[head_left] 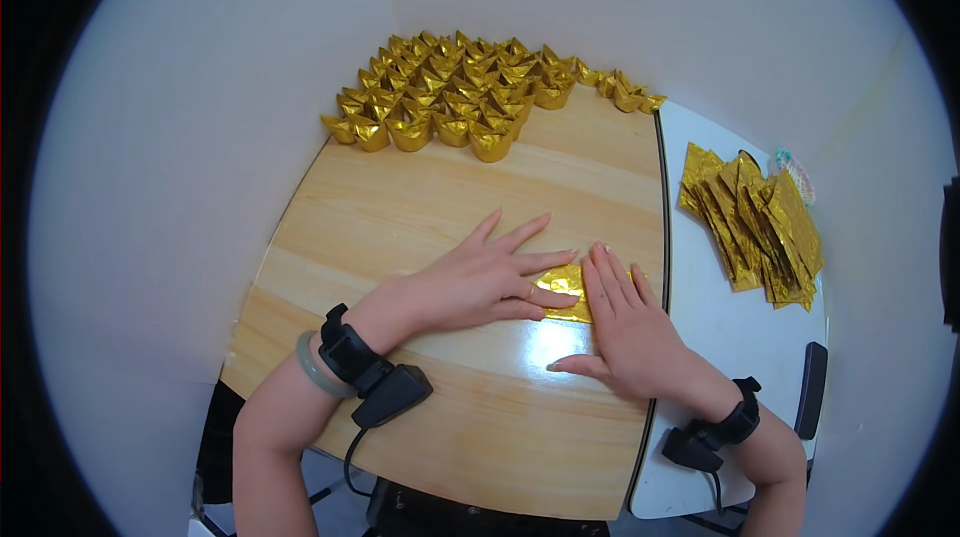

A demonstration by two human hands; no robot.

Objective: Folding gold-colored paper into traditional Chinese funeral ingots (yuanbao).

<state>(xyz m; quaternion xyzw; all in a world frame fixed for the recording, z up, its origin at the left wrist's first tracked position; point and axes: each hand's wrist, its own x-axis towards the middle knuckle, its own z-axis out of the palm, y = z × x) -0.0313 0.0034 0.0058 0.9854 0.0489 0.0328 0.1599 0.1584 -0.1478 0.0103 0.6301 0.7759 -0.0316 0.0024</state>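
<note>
2 tabletops fill the middle of the frame: a wood-grain tabletop (500, 437) at centre and a white tabletop (740, 342) with rounded corners at right, a dark edge strip (661, 187) running between them. A black bar-shaped object (812, 392) lies at the lower right. Pale walls (650, 7) meet at upper centre. A black surface (470, 519) shows at bottom centre, partly cut off.

At centre I count 1 left hand (465, 282), 1 right hand (632, 342), 1 finger ring (532, 289) and 1 gold foil piece (563, 281); lower down, 2 black wrist devices (352, 352) and 1 pale bangle (309, 371); at upper centre, over 20 foil boats (455, 129); at right, over 5 foil packets (745, 222), overlapped beyond exact counting.
</note>
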